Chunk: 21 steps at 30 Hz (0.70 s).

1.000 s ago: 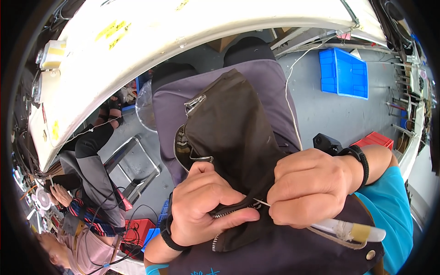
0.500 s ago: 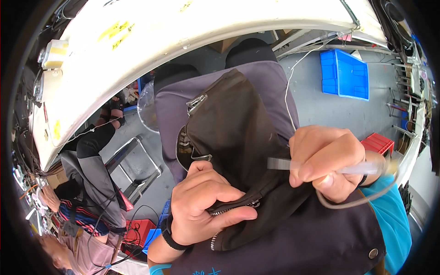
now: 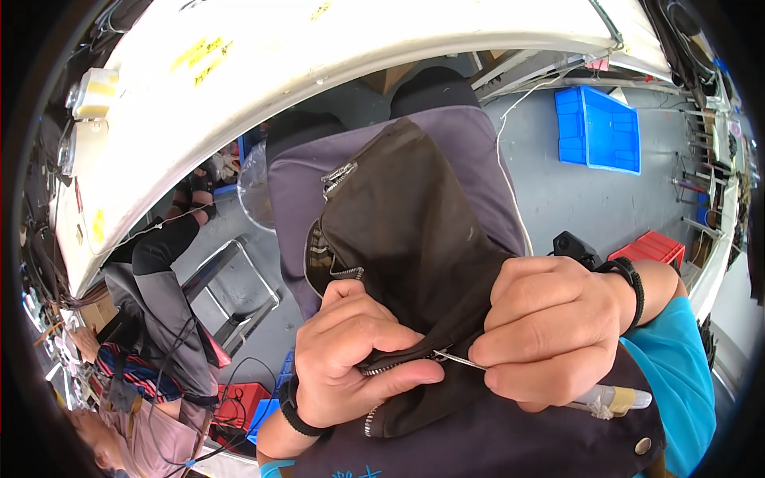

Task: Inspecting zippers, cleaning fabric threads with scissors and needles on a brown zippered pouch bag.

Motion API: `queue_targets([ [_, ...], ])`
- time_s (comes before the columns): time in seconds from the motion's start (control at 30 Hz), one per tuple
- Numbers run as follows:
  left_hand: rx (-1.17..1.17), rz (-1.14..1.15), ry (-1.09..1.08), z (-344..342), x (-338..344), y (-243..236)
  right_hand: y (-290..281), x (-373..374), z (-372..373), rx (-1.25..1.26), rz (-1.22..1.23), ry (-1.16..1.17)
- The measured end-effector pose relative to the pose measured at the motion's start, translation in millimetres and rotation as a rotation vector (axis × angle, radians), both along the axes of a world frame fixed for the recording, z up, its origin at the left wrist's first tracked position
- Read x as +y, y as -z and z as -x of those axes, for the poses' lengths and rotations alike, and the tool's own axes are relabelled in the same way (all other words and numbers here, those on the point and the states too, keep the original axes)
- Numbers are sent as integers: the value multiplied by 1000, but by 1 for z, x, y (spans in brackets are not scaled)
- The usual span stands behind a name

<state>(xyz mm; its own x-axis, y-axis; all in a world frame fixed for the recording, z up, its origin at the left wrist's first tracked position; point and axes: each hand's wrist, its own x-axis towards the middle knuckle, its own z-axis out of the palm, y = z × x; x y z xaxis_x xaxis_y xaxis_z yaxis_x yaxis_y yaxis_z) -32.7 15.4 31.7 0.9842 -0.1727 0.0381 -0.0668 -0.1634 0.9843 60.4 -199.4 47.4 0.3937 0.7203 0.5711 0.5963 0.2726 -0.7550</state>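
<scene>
A dark brown zippered cloth piece [image 3: 406,223] is spread across the purple-grey apron [image 3: 470,139] on my lap. My left hand [image 3: 347,354] pinches a fold of it between thumb and fingers, beside a metal-toothed zipper [image 3: 384,368]. Gripped in my right hand [image 3: 558,331] is a slim metal-tipped tool [image 3: 466,362], its pale translucent handle showing below the hand with yellow tape at the end. The tip meets the zipper edge next to my left thumb; whether it goes into the cloth, I cannot tell.
A white table [image 3: 319,48] curves across the far side. On the floor at right are a blue crate [image 3: 574,143], a red crate [image 3: 649,247] and a black object [image 3: 575,248]. Left, a metal-framed stool [image 3: 239,295] stands near a seated person [image 3: 151,390]. A white cord [image 3: 514,187] hangs beside my lap.
My right hand has come down and left, turning the tool so that its metal tip reaches the zipper. My left hand keeps its pinch on the cloth.
</scene>
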Motion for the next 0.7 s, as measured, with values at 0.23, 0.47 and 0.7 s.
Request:
queue_targets([
  [0.23, 6, -8, -1, 1, 2, 2, 1, 3, -1, 20, 41, -41],
  [0.47, -11, -17, 20, 0, 4, 2, 4, 7, 0, 14, 42, -39],
  [0.7, -27, -30, 19, 3, 2, 1, 4, 4, 0, 17, 56, -54],
])
